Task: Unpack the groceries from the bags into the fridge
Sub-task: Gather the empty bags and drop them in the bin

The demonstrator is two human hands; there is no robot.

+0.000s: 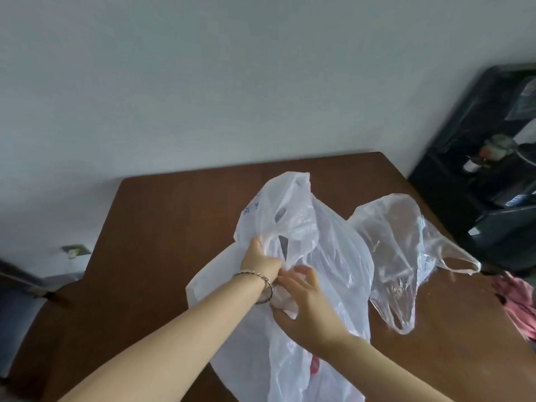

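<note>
White crinkly plastic bag (319, 250) lies on the brown table (174, 216); left hand (261, 258) grips its edge, right hand (307, 297) pinches it.

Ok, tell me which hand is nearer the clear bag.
Right. The right hand holds the white bag, left of the clear bag; the left hand grips it farther left.

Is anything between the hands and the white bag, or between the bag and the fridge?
Nothing visible blocks the hands: the left hand grips the white bag, and the right hand rests on its bunched film, grip unclear. No fridge is in view, so that path cannot be judged.
</note>
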